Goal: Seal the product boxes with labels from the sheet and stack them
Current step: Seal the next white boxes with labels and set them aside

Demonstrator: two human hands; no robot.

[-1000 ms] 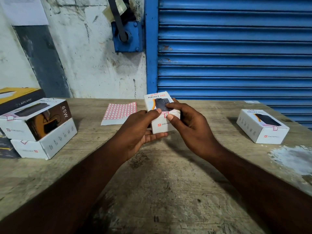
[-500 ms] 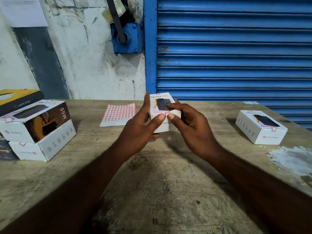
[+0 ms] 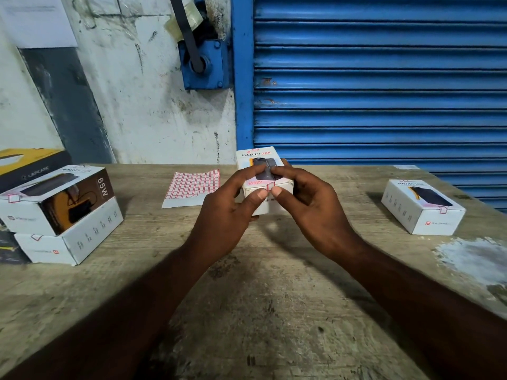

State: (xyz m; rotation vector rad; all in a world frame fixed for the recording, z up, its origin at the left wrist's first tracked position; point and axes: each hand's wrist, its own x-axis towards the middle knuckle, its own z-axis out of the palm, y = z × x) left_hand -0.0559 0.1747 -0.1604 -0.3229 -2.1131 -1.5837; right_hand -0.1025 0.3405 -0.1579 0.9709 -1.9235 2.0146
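Left hand point(image 3: 229, 208) and right hand point(image 3: 311, 205) are both curling round the held box point(image 3: 256, 156) at centre, thumbs pressing a red label point(image 3: 270, 185) onto its near edge. Stacked boxes point(image 3: 63, 215) are sitting at 9 o'clock; labelled box point(image 3: 422, 209) at 3 o'clock is likely awaiting stacking; label sheet point(image 3: 194, 185) is lying at 11.

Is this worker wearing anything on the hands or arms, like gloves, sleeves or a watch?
No. The left hand and right hand are bare, with no gloves, rings or tape. The left forearm and right forearm are bare too: no sleeve, watch or bracelet shows down to the picture's lower edge. The thumbnails look short and unpainted.
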